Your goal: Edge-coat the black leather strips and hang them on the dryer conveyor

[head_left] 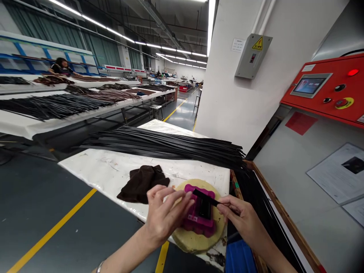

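My right hand [241, 223] pinches a narrow black leather strap [205, 198] between thumb and fingers, and the strap lies across a magenta moulded holder [196, 223]. My left hand [167, 214] reaches over from the other side, its fingertips at the strap's far end and the holder's edge. I cannot tell whether those fingers grip the strap. The holder sits on a round tan board [199, 242]. A dark brown cloth [142, 184] lies left of my left hand on the white table [119, 170]. Beyond them spreads a large bundle of black straps [170, 146].
A blue bin [239, 258] stands below the table's right side, beside a wooden-edged bench [284, 212] with papers. A red control panel [315, 89] is mounted at right. Further tables hold strap bundles, and a seated person [61, 67] works at the far left.
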Action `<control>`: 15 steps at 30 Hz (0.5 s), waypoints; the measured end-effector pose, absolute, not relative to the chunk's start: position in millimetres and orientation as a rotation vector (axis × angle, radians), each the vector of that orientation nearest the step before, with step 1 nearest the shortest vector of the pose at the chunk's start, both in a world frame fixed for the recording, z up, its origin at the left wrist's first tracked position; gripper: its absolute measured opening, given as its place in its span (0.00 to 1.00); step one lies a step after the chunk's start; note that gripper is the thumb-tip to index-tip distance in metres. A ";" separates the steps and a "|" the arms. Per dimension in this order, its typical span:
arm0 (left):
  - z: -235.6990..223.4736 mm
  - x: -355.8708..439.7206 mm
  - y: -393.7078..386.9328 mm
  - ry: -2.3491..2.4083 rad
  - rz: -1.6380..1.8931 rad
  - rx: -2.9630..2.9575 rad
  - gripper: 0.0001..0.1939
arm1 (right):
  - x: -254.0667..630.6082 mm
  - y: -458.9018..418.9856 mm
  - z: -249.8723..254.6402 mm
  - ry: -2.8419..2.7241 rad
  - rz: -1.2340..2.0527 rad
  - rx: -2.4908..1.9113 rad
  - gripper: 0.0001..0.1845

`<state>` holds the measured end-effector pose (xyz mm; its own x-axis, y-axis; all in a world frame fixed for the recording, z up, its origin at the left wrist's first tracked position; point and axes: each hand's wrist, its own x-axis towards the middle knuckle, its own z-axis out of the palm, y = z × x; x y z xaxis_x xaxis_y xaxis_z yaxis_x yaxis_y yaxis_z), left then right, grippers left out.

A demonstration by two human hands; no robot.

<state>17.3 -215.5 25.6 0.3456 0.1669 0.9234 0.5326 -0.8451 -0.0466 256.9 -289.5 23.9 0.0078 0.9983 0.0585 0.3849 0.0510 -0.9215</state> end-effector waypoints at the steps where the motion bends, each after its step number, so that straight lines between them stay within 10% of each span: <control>1: 22.1 12.4 -217.6 -0.683 -1.516 -2.279 0.20 | 256.0 -289.6 22.6 -1.547 0.874 -1.465 0.15; 15: -17.9 -10.8 -233.3 -1.005 -1.634 -2.322 0.26 | 245.2 -289.3 -0.3 -1.833 0.341 -1.344 0.07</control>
<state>-10.8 -233.3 -17.9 0.1919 0.4423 0.8761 0.5824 -0.7698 0.2611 245.2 -289.3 -0.3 -0.0958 0.8874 0.4510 0.6657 0.3940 -0.6337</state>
